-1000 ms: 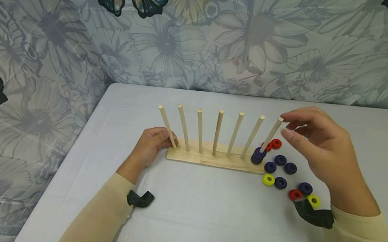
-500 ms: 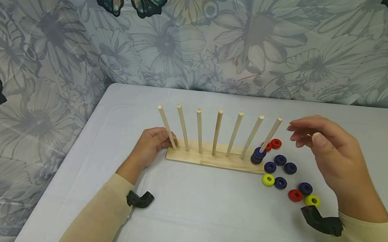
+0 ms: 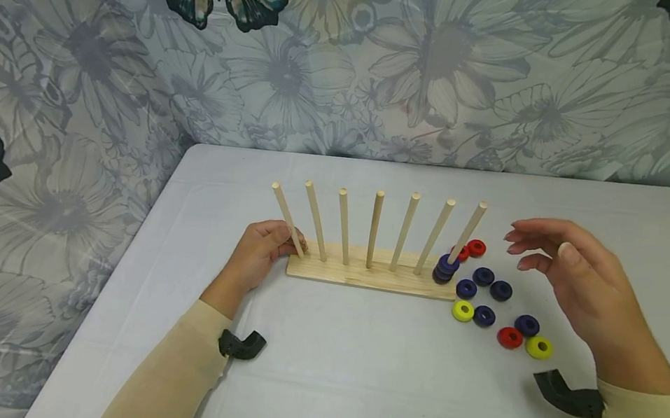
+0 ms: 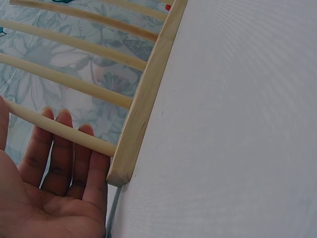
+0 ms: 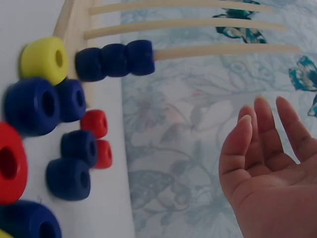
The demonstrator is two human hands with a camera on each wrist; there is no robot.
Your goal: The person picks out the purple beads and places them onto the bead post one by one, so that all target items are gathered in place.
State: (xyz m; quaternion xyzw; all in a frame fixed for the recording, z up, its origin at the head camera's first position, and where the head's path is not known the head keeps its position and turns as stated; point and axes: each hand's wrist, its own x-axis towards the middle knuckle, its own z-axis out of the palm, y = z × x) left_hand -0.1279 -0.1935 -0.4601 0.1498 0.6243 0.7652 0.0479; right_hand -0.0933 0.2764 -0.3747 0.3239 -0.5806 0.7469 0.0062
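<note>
A wooden peg rack [image 3: 376, 279], a flat base with several upright pegs, stands on the table. My left hand [image 3: 259, 252] holds it at its left end; in the left wrist view the fingers [image 4: 62, 158] pass behind the end peg [image 4: 64, 130], with the thumb on the near side. Three blue beads [image 5: 115, 60] are stacked low on the rightmost peg [image 3: 469, 230]. Right of the rack my right hand [image 3: 585, 284] hovers above the table with fingers loosely bent and nothing between them. Below and left of it lie loose blue [image 3: 501, 291], red [image 3: 510, 338] and yellow beads [image 3: 539, 347].
A white cloth covers the table [image 3: 352, 367], whose back edge meets a floral curtain [image 3: 442, 68] with butterflies. One yellow bead [image 3: 463, 311] and a blue bead [image 3: 466, 289] lie close to the rack's right end. Black wrist mounts [image 3: 569, 395] project from both sleeves.
My right hand has drawn away from the top of the rightmost peg, to the right and slightly lower. The left hand, rack and beads have stayed in place.
</note>
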